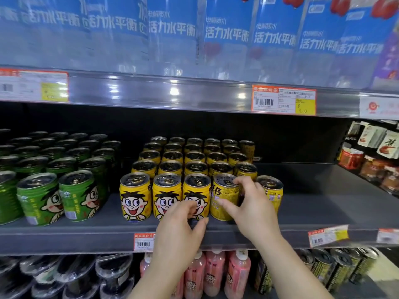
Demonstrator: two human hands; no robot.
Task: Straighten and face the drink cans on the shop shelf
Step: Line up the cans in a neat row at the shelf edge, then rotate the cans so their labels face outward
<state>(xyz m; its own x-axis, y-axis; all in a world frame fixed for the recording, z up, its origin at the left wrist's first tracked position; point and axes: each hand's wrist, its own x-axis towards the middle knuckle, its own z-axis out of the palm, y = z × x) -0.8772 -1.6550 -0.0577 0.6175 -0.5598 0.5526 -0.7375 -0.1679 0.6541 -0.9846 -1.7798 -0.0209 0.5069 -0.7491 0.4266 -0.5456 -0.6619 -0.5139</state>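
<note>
Yellow drink cans stand in rows on the middle shelf (302, 225). The three front cans on the left show a cartoon face, among them the third can (195, 192). The fourth front can (223, 198) is turned so its text side shows. My right hand (248, 203) grips this fourth can, fingers over its rim and thumb on its front. My left hand (183, 225) hovers with curled fingers just in front of the third can's lower part; whether it touches is unclear. A fifth front can (272, 190) stands to the right, partly behind my right hand.
Green cans (43, 197) with the same cartoon fill the shelf's left side. Bare shelf lies right of the yellow cans. Blue cartons (226, 35) line the shelf above. Pink bottles (216, 275) and dark cans (336, 270) stand below. Price tags (284, 100) sit on the shelf edges.
</note>
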